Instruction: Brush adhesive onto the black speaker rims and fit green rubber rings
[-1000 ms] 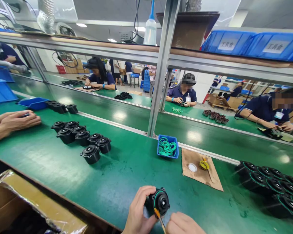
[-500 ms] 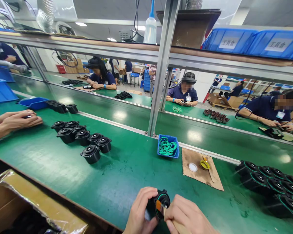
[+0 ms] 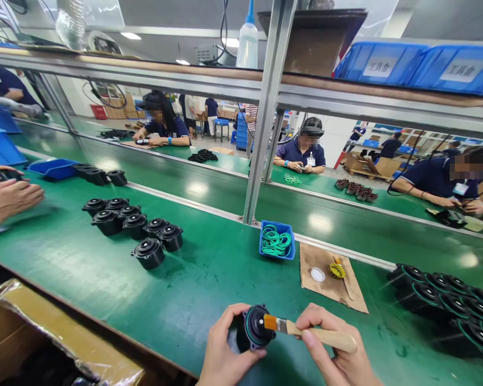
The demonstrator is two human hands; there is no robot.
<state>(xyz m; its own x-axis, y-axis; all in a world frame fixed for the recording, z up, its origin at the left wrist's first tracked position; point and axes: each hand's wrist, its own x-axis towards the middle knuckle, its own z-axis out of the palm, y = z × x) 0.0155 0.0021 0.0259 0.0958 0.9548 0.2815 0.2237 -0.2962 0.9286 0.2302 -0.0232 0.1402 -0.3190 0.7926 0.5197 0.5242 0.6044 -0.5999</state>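
Note:
My left hand is wrapped round a black round housing near the table's front edge, its top turned up and towards the right. A green ring lies around the raised centre of that housing. Between the thumb and fingers of my right hand is a flat brush with a wooden handle, a metal band and orange bristles. The bristle tips are at the housing's centre, beside a small white tip. Whether they touch it is hard to tell.
Several black housings stand left of centre, more with green rings at right. A blue bin holds green rings. Cardboard bears a yellow container and white lid. A co-worker's hands are at far left; a metal post rises centrally.
My right hand has moved right and turned, so the brush now lies nearly level and shows in full. The housing has shifted slightly left. The co-worker's hands at left have moved further left.

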